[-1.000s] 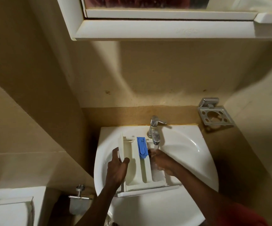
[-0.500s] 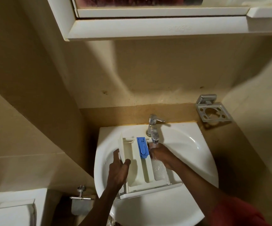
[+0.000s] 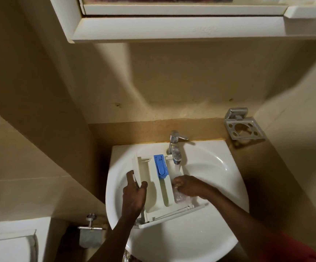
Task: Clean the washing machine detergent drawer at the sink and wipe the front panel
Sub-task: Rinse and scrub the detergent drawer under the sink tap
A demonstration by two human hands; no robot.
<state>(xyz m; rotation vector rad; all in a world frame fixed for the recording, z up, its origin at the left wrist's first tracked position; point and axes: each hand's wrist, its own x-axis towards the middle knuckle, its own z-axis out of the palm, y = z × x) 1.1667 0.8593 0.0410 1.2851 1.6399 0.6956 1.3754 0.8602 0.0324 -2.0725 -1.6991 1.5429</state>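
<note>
The white detergent drawer [image 3: 163, 188] lies in the white corner sink [image 3: 210, 239], its front panel toward me and a blue flap [image 3: 161, 166] over the middle compartment. My left hand [image 3: 133, 195] grips the drawer's left wall, thumb inside and fingers outside. Water runs from the chrome tap [image 3: 175, 148] into the right compartment. My right hand [image 3: 189, 186] sits in that compartment under the stream with curled fingers rubbing the plastic. I cannot tell whether it holds anything.
A metal toothbrush holder [image 3: 243, 126] is fixed to the wall right of the tap. A mirror cabinet [image 3: 172, 27] hangs overhead. A toilet cistern [image 3: 9, 241] and a wall valve [image 3: 91, 224] sit at lower left. Beige walls close in on both sides.
My right hand has slid a little down the right compartment toward me, still under the water. My left hand keeps its grip on the drawer's left wall.
</note>
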